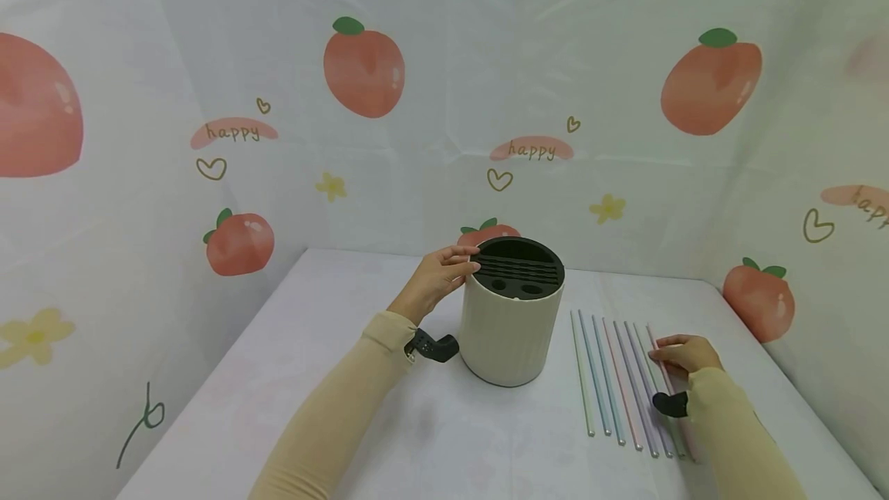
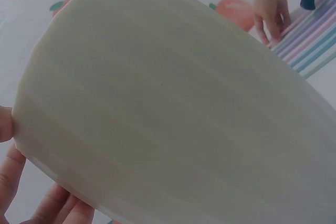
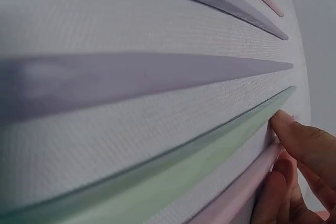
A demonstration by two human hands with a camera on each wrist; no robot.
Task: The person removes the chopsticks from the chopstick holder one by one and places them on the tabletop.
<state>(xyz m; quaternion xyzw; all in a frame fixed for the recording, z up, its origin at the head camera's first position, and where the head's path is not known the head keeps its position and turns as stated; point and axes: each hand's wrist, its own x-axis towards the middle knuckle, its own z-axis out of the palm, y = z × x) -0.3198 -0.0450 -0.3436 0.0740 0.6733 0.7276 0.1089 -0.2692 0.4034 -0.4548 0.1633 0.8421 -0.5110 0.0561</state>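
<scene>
A cream ribbed knife holder with a black slotted insert stands upright on the table. My left hand grips its rim at the left, thumb at the top edge and fingers along the side; the holder's wall fills most of the left wrist view. To its right lies a row of pastel chopsticks, silver-ended toward me. At the row's right end my right hand pinches a pink chopstick near its thin end. The thumb overlaps the neighbouring green chopstick in the right wrist view.
A white cloth printed with peaches hangs behind the table and at both sides. The white tabletop runs left of the holder and in front of it. Both wrists carry black straps.
</scene>
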